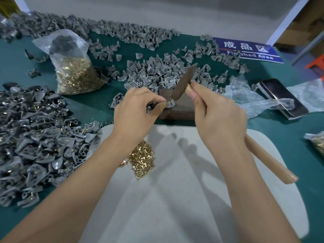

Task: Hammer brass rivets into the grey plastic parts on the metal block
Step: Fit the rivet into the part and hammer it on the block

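The left hand [135, 109] pinches a grey part [169, 104] at the near left edge of the block [180, 106], fingers curled round it; a brass rivet [169, 102] shows in the part, though too small to tell how deep it sits. More grey plastic is bunched under the fingers, its shape hidden by them. The right hand [219, 116] grips the wooden handle of the hammer [184, 81] close under the head. The head is tilted, its lower tip just above the part; motion blur makes it hard to say whether they touch. The hand covers the middle of the handle, and its butt end juts out below the wrist.

The block is largely masked by both hands and the hammer head. It stands on the green bench [98, 106], at the far edge of a white cloth [175, 199]. On the cloth, between the forearms, lies a small heap of loose rivets [142, 159], partly hidden by the left forearm. Left of the cloth is a big pile of parts [35, 146], cut off by the frame edge; brass glints in some. Behind the block lies another pile [157, 72]. A clear bag [73, 67] of rivets stands at the far left. A blue sign [245, 50] is partly buried under parts. A phone [282, 98] lies to the right under crumpled clear plastic [254, 100]. A second bag [317, 142] is cropped at the right edge.
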### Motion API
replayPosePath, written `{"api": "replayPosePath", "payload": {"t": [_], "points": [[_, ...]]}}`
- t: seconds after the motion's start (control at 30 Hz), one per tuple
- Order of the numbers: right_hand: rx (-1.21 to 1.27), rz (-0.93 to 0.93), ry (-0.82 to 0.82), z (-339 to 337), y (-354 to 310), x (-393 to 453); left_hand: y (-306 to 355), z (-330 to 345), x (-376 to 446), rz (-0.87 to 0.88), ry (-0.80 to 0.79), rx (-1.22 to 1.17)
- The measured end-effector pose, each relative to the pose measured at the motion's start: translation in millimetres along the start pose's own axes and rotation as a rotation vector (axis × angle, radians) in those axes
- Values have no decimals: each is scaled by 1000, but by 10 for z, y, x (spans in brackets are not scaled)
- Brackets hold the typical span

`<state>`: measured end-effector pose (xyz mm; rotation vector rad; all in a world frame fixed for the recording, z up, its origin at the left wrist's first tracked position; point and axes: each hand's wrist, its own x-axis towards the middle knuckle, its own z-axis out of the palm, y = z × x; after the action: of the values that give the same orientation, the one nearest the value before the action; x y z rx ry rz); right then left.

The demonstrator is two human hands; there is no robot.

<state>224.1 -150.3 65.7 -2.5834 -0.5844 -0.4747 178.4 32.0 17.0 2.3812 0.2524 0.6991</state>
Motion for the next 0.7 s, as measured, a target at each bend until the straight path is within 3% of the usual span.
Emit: {"api": "replayPosePath", "payload": {"t": [0.1, 0.2, 0.33, 0.47, 0.6, 0.7], "points": [[27, -12, 99, -11, -20, 6, -3, -7, 3, 17, -3, 4], [-52, -59, -35, 2, -10, 1, -4, -19, 6, -4, -9, 7], [-8, -17, 91, -21, -23, -5, -5, -21, 7, 5, -9, 20], [-59, -49, -27, -24, -43, -7, -14, -25, 7, -9, -7, 19], [5, -3, 92, -49, -43, 0, -17, -29, 11, 11, -12, 35], [-40, -67, -27, -36, -51, -8, -25, -22, 12, -5, -4, 33]]}}
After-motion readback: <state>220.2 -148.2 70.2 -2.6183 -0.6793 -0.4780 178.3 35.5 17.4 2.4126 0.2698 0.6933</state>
